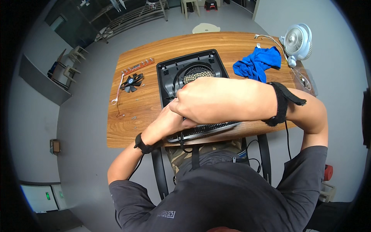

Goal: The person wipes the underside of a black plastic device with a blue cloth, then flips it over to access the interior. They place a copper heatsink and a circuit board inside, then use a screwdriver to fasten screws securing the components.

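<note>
A black plastic housing [166, 79] lies on the wooden table in front of me, its inside facing up, with a round vent grille [198, 73] near its far side. My right hand [195, 96] is closed in a fist above the housing's near half. Whatever it grips is hidden from this view. Close below it, my left hand [170, 120] reaches in over the housing's near left part, its fingers curled and mostly covered by the right hand. What the left fingers hold cannot be made out. The right forearm hides much of the housing.
A loose black fan [132, 82], a red circuit strip [138, 67] with wires and several small screws [133, 117] lie left on the table [147, 104]. A blue cloth [258, 63] lies right; beyond it stands a white desk fan [296, 41] with its cable.
</note>
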A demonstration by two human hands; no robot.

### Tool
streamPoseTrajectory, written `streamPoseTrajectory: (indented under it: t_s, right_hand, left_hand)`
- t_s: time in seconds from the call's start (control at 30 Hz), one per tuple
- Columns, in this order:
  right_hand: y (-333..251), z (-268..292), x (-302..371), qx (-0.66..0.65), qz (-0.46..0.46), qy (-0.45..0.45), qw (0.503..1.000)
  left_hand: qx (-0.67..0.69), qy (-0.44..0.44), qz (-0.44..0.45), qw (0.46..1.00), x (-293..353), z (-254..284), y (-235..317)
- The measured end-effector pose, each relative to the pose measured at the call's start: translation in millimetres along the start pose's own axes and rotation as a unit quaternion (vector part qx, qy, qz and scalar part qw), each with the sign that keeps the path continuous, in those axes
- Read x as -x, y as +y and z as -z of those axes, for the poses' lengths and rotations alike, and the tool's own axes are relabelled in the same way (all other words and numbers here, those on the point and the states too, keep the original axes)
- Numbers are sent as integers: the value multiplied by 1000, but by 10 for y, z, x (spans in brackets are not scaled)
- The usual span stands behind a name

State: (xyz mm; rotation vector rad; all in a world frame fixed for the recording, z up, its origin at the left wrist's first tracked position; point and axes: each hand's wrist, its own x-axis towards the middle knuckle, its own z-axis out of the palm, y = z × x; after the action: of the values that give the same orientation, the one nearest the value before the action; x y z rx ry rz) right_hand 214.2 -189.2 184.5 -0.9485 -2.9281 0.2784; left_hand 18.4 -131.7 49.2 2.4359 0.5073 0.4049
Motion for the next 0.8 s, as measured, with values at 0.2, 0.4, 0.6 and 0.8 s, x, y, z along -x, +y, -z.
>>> streamPoseTrajectory:
  t_s: [0.2, 0.4, 0.6, 0.8]
  right_hand:
    - [-66, 34, 98, 1, 0, 41, 999]
    - [-6, -61, 115, -23, 83, 28, 996]
    - [-225, -75, -109, 58, -23, -81, 995]
    - [-198, -58, 159, 39, 57, 51, 996]
  left_hand:
    - [36, 15, 51, 998, 4, -135, -159]
    - [-50, -30, 63, 996, 33, 154, 249]
    - [-75, -14, 37, 996, 115, -187, -407]
    - [-82, -90, 66, 990, 55, 36, -79]
